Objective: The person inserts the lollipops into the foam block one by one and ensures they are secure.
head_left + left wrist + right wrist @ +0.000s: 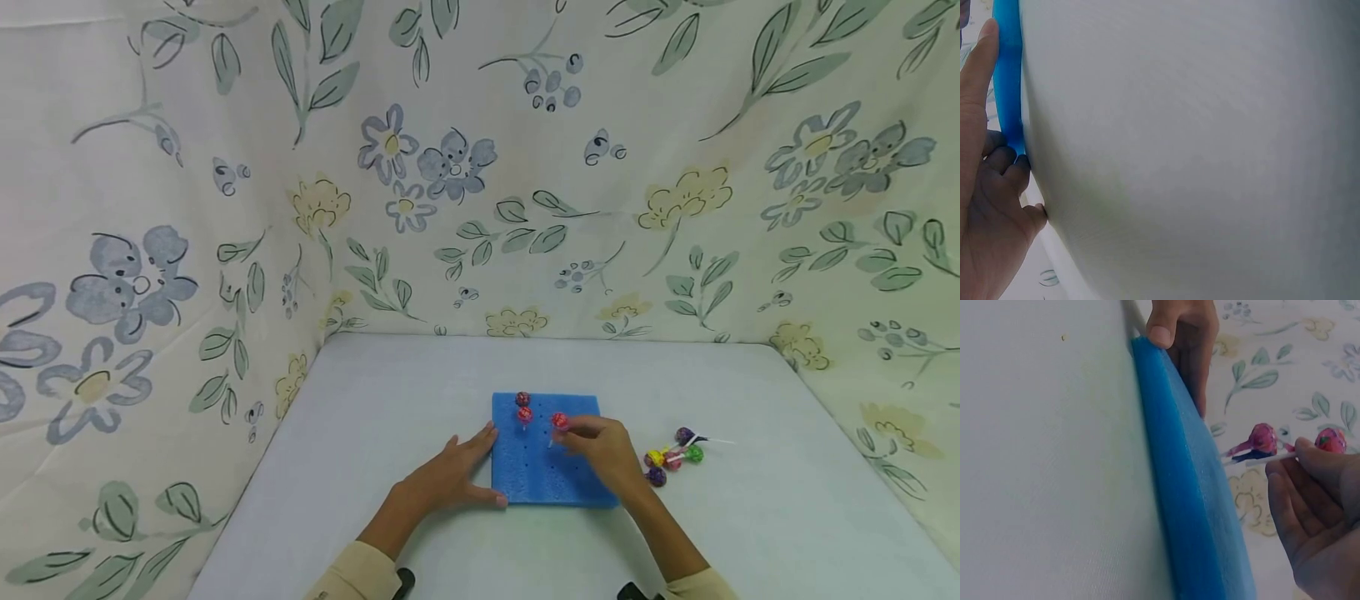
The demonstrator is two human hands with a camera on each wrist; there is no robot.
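A blue foam board (528, 483) dotted with small holes lies on the table. My left hand (442, 479) rests at its left side, fingers extended along the edge and thumb at the near left corner. My right hand (607, 454) pinches a red-wrapped lollipop (559, 421) by its white stick, thumb against fingers, over the board. In the right wrist view, this lollipop's head (1330, 441) sits above the thumb, and its stick points toward the foam. Two lollipops stand upright in the board: a dark one (522, 399) behind and a red one (524, 414) in front.
Right of the board lies a loose pile of several lollipops, among them a yellow one (657, 458), a green one (694, 454) and a purple one (656, 477). White table (375, 400) surrounds the board; floral cloth (525, 275) hangs behind and at both sides.
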